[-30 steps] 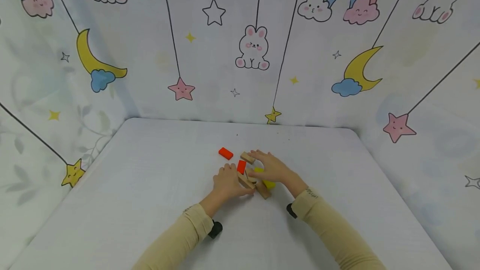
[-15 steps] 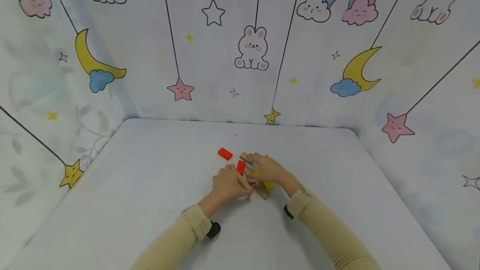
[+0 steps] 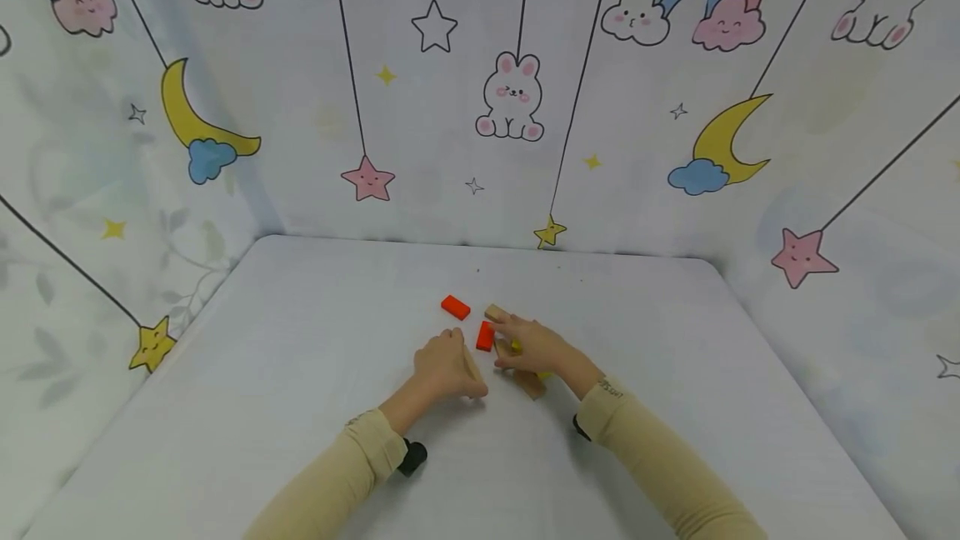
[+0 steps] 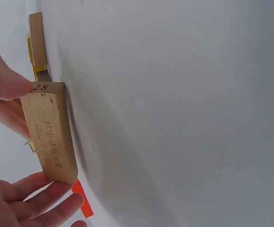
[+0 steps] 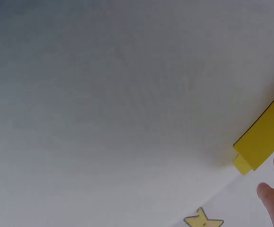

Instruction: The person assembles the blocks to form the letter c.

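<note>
My left hand (image 3: 444, 367) grips a wooden block (image 4: 49, 135) by its ends, thumb at one end and fingers at the other. The block is tilted, with "28" on its end and faint writing on its side. Spread over the small pile is my right hand (image 3: 538, 348). A wooden block (image 3: 502, 349) shows between its thumb and fingers; whether they pinch it is unclear. Under that hand lie another wooden block (image 3: 530, 384) and yellow pieces, partly hidden. In the right wrist view, fingertips sit near a yellow block (image 5: 264, 135). A red block (image 3: 485, 337) lies between the hands.
A second red block (image 3: 455, 307) lies farther back, left of a wooden block (image 3: 495, 312) partly behind the right fingers. The white table (image 3: 337, 298) meets patterned cloth walls (image 3: 315, 107) at its back and sides.
My left hand has drawn its wooden block leftward, away from the pile. The fingers of my right hand have shifted slightly left and nearer, covering more of the yellow pieces.
</note>
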`<state>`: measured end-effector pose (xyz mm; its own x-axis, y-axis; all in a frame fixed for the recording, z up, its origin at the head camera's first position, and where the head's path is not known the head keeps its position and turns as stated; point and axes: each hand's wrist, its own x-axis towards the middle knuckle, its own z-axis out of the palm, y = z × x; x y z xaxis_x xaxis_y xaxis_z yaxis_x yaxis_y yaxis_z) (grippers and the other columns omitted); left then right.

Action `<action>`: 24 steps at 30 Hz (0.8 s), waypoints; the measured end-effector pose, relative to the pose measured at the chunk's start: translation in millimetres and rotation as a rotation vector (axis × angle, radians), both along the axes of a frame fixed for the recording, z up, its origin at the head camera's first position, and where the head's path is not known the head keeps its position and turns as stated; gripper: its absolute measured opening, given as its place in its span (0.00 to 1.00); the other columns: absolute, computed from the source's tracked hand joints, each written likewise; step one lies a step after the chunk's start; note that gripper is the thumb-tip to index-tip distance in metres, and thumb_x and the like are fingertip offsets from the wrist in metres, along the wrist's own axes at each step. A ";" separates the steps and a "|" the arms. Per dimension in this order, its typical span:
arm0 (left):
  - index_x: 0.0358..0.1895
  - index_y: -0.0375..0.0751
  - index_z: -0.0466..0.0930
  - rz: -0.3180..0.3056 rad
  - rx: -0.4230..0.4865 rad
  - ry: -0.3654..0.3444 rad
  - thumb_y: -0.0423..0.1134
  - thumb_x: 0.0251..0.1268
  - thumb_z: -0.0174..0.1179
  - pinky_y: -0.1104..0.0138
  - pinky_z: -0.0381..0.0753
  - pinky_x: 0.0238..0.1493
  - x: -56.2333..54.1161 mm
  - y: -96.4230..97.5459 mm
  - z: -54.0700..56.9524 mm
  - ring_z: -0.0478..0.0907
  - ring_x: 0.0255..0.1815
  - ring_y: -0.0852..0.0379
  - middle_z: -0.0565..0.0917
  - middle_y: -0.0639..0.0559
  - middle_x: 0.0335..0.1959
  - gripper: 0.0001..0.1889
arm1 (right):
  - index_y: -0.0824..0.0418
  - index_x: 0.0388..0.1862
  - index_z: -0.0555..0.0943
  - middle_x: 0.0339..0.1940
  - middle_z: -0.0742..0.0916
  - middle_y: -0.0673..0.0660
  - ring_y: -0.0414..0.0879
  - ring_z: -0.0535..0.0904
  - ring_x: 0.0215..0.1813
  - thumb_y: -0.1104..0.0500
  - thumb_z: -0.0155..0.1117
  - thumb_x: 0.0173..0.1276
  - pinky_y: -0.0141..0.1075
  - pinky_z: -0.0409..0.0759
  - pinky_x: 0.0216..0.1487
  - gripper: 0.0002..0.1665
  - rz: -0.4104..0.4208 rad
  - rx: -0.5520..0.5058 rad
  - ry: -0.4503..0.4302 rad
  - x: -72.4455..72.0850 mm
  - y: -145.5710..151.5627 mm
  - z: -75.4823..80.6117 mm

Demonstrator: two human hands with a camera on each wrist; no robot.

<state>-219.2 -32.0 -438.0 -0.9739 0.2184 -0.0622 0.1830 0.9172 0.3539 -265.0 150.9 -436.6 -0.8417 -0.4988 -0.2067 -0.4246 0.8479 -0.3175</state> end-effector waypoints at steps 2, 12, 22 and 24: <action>0.46 0.35 0.70 -0.010 -0.025 -0.004 0.57 0.29 0.71 0.57 0.77 0.32 0.3 -2.5 1.6 0.73 0.34 0.52 0.73 0.48 0.35 0.39 | 0.52 0.68 0.64 0.71 0.62 0.55 0.51 0.53 0.71 0.42 0.64 0.58 0.52 0.50 0.67 0.40 0.003 0.013 0.000 1.8 1.2 0.6; 0.43 0.36 0.77 -0.114 -0.064 -0.031 0.54 0.27 0.74 0.56 0.75 0.31 1.8 -16.8 1.0 0.71 0.36 0.52 0.72 0.48 0.36 0.35 | 0.51 0.68 0.65 0.70 0.63 0.54 0.54 0.54 0.71 0.46 0.65 0.58 0.53 0.58 0.64 0.39 0.023 0.014 -0.039 18.1 11.2 8.6; 0.52 0.34 0.75 -0.239 0.030 -0.074 0.45 0.30 0.75 0.60 0.75 0.34 -0.2 -27.2 1.5 0.69 0.37 0.54 0.72 0.46 0.42 0.38 | 0.50 0.68 0.64 0.71 0.62 0.54 0.53 0.55 0.70 0.45 0.63 0.60 0.51 0.60 0.64 0.38 0.037 0.030 -0.034 19.7 7.4 10.1; 0.56 0.33 0.72 -0.248 0.039 -0.101 0.44 0.30 0.75 0.59 0.76 0.39 -1.0 -28.6 2.3 0.70 0.39 0.53 0.72 0.44 0.46 0.41 | 0.51 0.68 0.64 0.70 0.63 0.53 0.54 0.56 0.70 0.45 0.62 0.61 0.51 0.60 0.64 0.37 0.046 0.041 -0.029 18.6 4.4 10.9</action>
